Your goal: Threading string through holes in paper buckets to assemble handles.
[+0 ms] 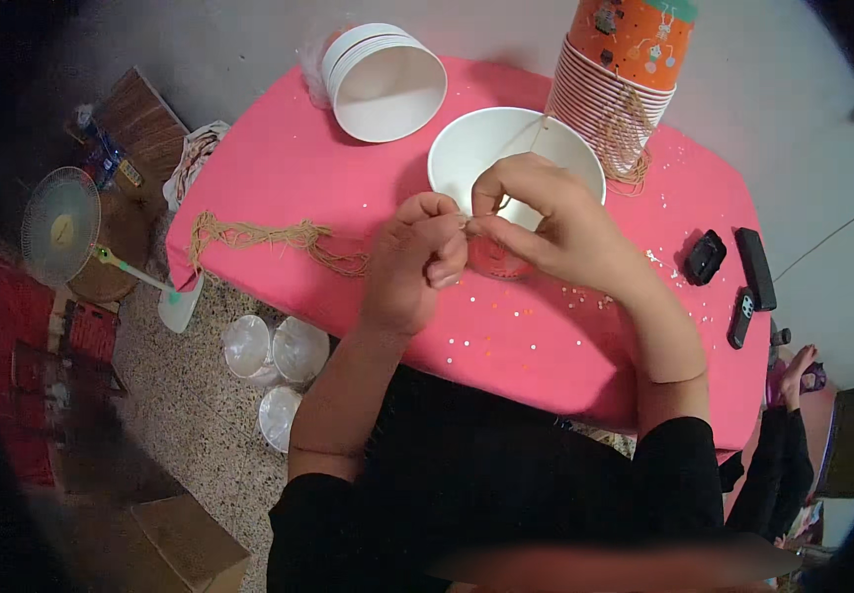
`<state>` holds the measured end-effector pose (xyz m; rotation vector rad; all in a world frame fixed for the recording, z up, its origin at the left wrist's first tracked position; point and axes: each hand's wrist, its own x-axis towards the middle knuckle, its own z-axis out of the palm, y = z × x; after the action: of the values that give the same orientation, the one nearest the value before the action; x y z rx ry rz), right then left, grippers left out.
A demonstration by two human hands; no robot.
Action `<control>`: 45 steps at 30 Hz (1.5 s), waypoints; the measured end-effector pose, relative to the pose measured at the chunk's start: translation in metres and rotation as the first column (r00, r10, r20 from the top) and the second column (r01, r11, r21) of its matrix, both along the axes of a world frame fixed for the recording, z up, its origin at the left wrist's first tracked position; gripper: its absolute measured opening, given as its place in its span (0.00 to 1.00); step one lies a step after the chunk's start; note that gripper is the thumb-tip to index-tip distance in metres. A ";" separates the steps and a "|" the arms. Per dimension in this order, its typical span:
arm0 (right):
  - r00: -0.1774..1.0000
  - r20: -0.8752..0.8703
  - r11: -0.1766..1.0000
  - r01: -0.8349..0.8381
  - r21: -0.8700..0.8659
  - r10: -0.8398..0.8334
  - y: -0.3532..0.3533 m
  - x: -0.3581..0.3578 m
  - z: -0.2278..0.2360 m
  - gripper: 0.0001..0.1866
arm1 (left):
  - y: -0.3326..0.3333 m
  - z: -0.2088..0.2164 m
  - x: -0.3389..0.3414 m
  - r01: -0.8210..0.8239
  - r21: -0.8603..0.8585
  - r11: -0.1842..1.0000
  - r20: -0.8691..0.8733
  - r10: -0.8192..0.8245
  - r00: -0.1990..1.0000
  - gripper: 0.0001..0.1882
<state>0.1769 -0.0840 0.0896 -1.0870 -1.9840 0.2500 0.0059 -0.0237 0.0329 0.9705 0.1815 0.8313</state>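
My left hand [415, 259] and my right hand [560, 222] meet over the near rim of a white-lined paper bucket [462, 148]. Both pinch a thin tan cord [466, 222] between thumb and fingers. The cord's other end runs to the bucket's far rim, partly behind my right hand. Below my fingers, some of the bucket's reddish outer side shows. To the left of my left hand lies a bundle of loose tan cords [279, 235]. A tall stack of orange printed buckets [635, 44], draped with cords, stands at the back right.
Nested white buckets [392, 94] lie tilted at the back of the pink-covered table [536, 371]. Small paper dots are scattered about. Toward the right edge are a black case [706, 257], a long black box [755, 269] and a remote [741, 318]. Another person's legs [778, 455] show beyond.
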 end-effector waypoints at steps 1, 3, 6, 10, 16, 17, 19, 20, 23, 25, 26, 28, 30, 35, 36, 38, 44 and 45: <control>1.000 -0.002 1.000 -0.007 -0.013 0.007 -0.001 0.002 0.001 0.07 | 0.000 0.000 0.000 0.058 -0.052 0.997 0.043 -0.056 0.998 0.06; 1.000 -0.003 1.000 -0.013 -0.026 0.012 -0.002 0.002 0.000 0.06 | 0.000 0.001 -0.002 0.082 -0.069 0.994 0.047 -0.079 0.996 0.07; 1.000 -0.003 1.000 0.011 0.010 -0.011 -0.001 -0.001 0.000 0.06 | 0.001 0.001 -0.005 0.094 -0.088 0.992 0.047 -0.090 0.995 0.06; 1.000 0.012 0.985 -0.015 0.174 0.013 0.000 -0.001 0.000 0.06 | -0.002 0.000 -0.001 0.041 -0.092 0.995 0.056 -0.036 0.998 0.03; 0.991 0.134 0.957 -0.043 0.288 0.004 0.001 -0.001 0.003 0.07 | -0.004 -0.006 0.000 -0.018 -0.022 1.000 0.068 0.019 0.997 0.06; 0.984 0.175 0.945 -0.035 0.326 -0.024 0.001 -0.001 0.004 0.08 | -0.004 -0.006 -0.001 -0.019 -0.022 1.000 0.068 0.020 0.997 0.06; 0.972 0.218 0.917 -0.004 0.398 -0.091 0.003 0.003 0.003 0.08 | -0.004 -0.005 -0.001 -0.068 0.023 0.997 0.041 0.067 0.997 0.05; 0.953 0.255 0.882 0.024 0.470 -0.161 0.004 0.005 0.003 0.09 | -0.004 -0.005 -0.001 -0.066 0.023 0.998 0.041 0.065 0.997 0.05; 0.904 0.342 0.852 0.043 0.522 -0.256 0.010 0.012 0.002 0.11 | -0.002 -0.006 -0.004 -0.103 0.122 0.987 -0.037 0.109 0.993 0.06; 0.883 0.367 0.849 0.064 0.524 -0.293 0.012 0.015 -0.002 0.11 | -0.004 -0.006 -0.005 -0.141 0.108 0.984 -0.061 0.148 0.987 0.06; 0.860 0.392 0.846 0.082 0.527 -0.328 0.013 0.016 -0.003 0.12 | -0.004 -0.007 -0.005 -0.140 0.108 0.984 -0.062 0.147 0.987 0.06; 0.833 0.423 0.854 0.107 0.509 -0.356 0.010 0.018 0.000 0.12 | -0.004 -0.011 -0.004 -0.158 0.144 0.977 -0.044 0.166 0.985 0.06; 0.805 0.453 0.860 0.133 0.492 -0.383 0.009 0.020 0.001 0.12 | -0.006 -0.012 -0.005 -0.152 0.171 0.973 -0.055 0.164 0.985 0.06; 0.813 0.442 0.858 0.130 0.497 -0.379 0.010 0.024 0.001 0.12 | -0.006 -0.013 -0.009 -0.128 0.270 0.954 -0.110 0.163 0.981 0.08; 0.812 0.441 0.857 0.131 0.498 -0.381 0.010 0.024 0.001 0.12 | -0.006 -0.012 -0.009 -0.184 0.332 0.925 -0.149 0.244 0.958 0.08; 0.832 0.417 0.857 0.124 0.501 -0.365 0.009 0.023 0.000 0.12 | -0.004 -0.009 -0.008 -0.237 0.396 0.887 -0.182 0.329 0.927 0.08; 0.843 0.418 0.866 0.107 0.488 -0.339 -0.001 0.011 0.006 0.12 | -0.001 0.017 0.003 -0.449 0.835 0.319 0.110 0.702 0.703 0.10; 0.843 0.419 0.865 0.104 0.491 -0.339 -0.002 0.009 0.006 0.12 | 0.002 0.017 0.007 -0.432 0.872 0.231 0.158 0.702 0.694 0.10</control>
<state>0.1864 -0.0863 0.0960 -1.1309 -2.1628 -0.6625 0.0124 -0.0218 0.0498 2.1102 0.3985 1.5722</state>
